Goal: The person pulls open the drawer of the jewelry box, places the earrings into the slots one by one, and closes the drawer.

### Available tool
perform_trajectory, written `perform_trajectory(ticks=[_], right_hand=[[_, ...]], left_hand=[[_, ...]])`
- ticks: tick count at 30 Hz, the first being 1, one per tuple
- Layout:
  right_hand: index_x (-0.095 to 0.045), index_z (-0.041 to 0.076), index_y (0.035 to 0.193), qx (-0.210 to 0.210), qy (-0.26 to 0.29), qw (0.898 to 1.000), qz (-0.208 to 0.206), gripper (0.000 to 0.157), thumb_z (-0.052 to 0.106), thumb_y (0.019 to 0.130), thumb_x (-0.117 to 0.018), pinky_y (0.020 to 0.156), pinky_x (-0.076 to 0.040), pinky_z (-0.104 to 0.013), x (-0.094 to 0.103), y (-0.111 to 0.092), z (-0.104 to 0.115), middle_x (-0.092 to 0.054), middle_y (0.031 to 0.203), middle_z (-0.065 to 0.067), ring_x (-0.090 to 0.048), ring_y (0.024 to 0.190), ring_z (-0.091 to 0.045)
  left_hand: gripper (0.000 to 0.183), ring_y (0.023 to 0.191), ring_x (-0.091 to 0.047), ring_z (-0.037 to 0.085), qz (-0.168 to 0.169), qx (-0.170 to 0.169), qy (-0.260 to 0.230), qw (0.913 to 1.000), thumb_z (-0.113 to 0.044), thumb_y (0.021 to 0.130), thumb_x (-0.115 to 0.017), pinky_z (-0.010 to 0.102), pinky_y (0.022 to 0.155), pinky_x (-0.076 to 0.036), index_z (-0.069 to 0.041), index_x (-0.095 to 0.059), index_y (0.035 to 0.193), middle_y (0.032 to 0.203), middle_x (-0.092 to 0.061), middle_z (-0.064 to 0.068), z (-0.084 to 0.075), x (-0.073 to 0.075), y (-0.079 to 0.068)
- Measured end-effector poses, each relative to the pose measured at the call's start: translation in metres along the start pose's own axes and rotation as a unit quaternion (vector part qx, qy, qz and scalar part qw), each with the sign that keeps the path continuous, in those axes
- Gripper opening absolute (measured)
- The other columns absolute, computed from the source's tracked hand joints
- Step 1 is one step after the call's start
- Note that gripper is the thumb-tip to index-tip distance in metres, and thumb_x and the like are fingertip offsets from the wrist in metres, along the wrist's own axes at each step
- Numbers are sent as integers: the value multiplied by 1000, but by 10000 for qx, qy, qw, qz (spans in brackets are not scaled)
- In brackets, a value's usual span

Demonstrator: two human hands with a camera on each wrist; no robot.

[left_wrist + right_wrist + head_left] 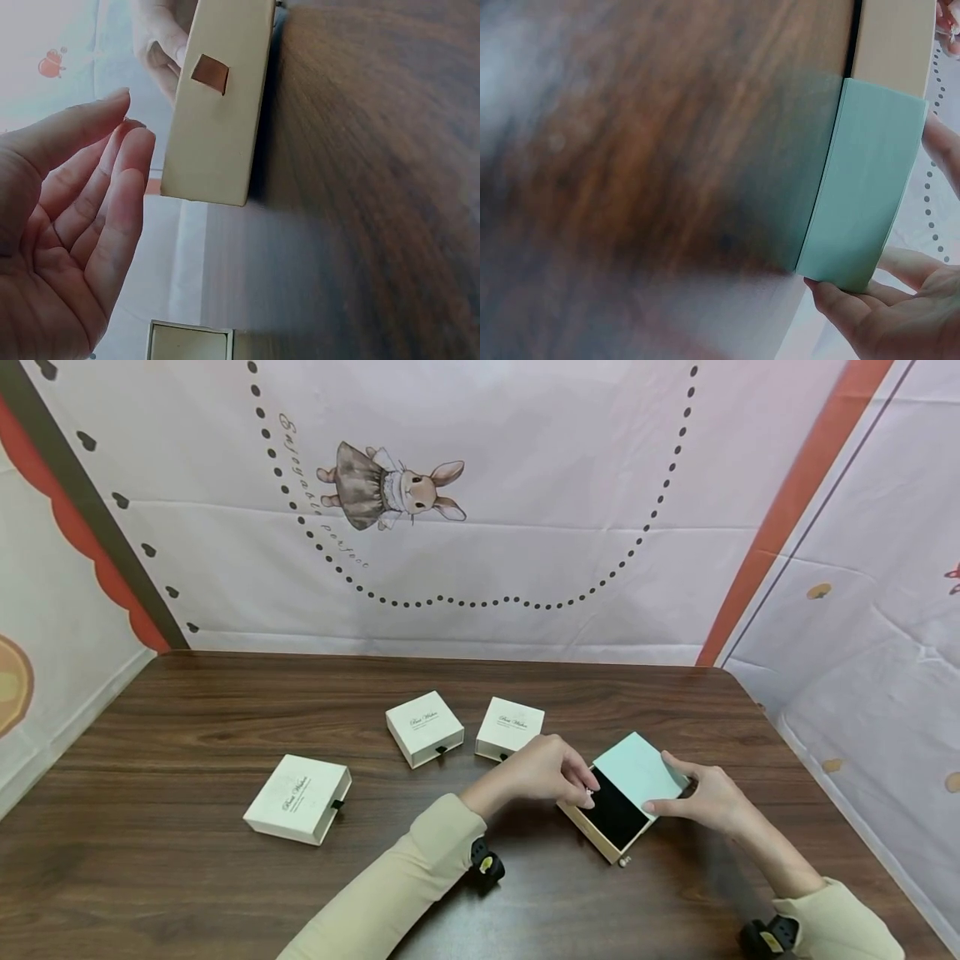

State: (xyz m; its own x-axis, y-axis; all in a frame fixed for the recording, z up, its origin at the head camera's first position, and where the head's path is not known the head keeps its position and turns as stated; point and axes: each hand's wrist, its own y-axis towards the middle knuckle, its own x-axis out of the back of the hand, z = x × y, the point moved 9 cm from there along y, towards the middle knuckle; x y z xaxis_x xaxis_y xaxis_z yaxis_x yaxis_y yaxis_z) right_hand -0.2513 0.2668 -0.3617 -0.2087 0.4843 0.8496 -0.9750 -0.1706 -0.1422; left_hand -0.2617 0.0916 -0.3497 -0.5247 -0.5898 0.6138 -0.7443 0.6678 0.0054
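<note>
A mint-green box sleeve (643, 770) sits at the right of the table, its cream drawer (592, 837) partly slid out. Black padding (617, 814) lines that drawer. Over its left edge, my left hand (546, 770) pinches a small shiny piece of jewellery (589, 792) between thumb and fingertips; its exact kind is too small to tell. My right hand (708, 797) grips the sleeve from the right, thumb on the near side and fingers at the far corner. In the left wrist view, a brown tab (211, 74) shows on the drawer's front.
Two white lidded boxes, one at centre (425, 727) and another (510, 727) behind my left wrist, stand on the brown table (187, 877). A third white box (296, 797) is farther left. Beside the drawer's near corner lies a tiny shiny item (624, 862).
</note>
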Motion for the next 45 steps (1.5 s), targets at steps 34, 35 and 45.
perform_trajectory(ticks=[34, 35, 45], right_hand=[[-34, -7, 135, 76, -17, 9999, -112, 89, 37, 70, -75, 68, -40, -34, 2, 0, 3, -46, 123, -35, -48, 91, -28], [-34, -7, 135, 79, -15, 9999, -117, 89, 38, 70, -75, 69, -40, -34, 2, 0, 3, -44, 126, -36, -48, 93, -29], [-35, -6, 135, 61, 57, 9999, -113, 90, 39, 69, -75, 69, -39, -34, 1, -1, 3, -45, 125, -36, -47, 93, -29]], left_hand=[[15, 71, -58, -5, -320, 138, 167, 9993, -21, 70, -77, 12, 65, -43, -17, -74, 84, 84, -71, -7, 14, 0, 13], [15, 72, -58, -5, -299, 162, 235, 9991, -22, 70, -77, 12, 65, -43, -17, -75, 84, 86, -71, -8, 14, -1, 13], [15, 70, -47, -1, -182, 33, 843, 9963, -24, 69, -78, 12, 63, -38, -21, -75, 83, 90, -69, -11, 9, -11, 18]])
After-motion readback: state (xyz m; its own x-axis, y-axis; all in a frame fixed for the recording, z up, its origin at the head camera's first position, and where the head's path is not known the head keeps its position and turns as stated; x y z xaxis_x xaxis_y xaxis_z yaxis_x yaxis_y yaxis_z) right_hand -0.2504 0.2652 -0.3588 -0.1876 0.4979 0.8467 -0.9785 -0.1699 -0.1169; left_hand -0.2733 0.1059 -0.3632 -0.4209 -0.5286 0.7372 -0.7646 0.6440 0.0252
